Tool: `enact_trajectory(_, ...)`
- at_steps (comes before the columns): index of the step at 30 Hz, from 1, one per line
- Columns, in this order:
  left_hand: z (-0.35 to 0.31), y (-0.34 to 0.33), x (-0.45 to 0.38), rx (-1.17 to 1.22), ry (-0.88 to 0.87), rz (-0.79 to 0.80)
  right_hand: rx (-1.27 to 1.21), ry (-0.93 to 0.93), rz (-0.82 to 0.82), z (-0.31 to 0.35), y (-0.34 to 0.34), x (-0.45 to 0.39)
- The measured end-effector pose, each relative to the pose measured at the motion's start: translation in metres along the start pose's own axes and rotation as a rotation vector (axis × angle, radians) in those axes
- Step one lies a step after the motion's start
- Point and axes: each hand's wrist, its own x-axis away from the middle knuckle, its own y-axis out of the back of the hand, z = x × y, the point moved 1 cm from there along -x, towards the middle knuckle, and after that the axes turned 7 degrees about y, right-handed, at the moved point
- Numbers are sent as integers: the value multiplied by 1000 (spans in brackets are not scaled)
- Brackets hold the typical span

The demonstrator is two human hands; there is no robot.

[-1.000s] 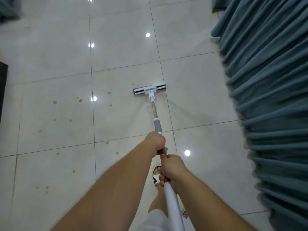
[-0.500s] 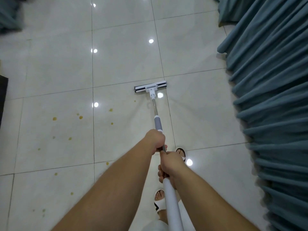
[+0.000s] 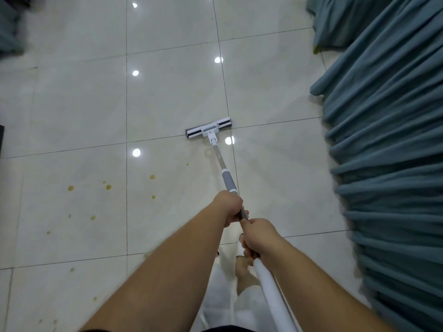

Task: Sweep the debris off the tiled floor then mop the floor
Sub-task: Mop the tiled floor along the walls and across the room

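Observation:
A flat mop with a white and grey head (image 3: 208, 128) lies on the glossy cream tiled floor (image 3: 172, 87), its head on a grout line ahead of me. Its pole (image 3: 229, 179) runs back to my hands. My left hand (image 3: 229, 207) grips the pole just below the grey sleeve. Directly behind it, my right hand (image 3: 260, 237) grips the white upper part of the pole. Yellow-brown spots (image 3: 108, 187) dot the tiles to the left of the pole.
A teal pleated curtain (image 3: 388, 164) hangs along the whole right side, its hem on the floor. A dark object (image 3: 1, 140) edges in at the far left. My feet (image 3: 242, 267) and white trousers show below my hands. Ceiling lights reflect on the tiles.
The mop head has slid forward over the tiles, away from the yellow spots. I have stepped forward with it. Both hands keep the same grip on the pole.

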Motion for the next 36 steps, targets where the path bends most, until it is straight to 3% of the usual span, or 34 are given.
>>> enact_trajectory(4,-15,-16,2,80,94,114,30,-81,20,13,27,5)
enact_trajectory(11,-70,-19,-30,177,174,142,89,-121,20,81,47,-9)
enact_trajectory(20,-160,-15,-22,122,225,225,524,32,-36,177,63,-26)
enact_trajectory(24,-181,-19,-7,150,209,264,594,33,-15,204,77,-17)
enact_trajectory(30,-213,-24,5,413,210,318,883,116,17,250,98,-10)
enact_trajectory(36,-262,-35,7,558,158,215,1264,153,169,301,127,-41)
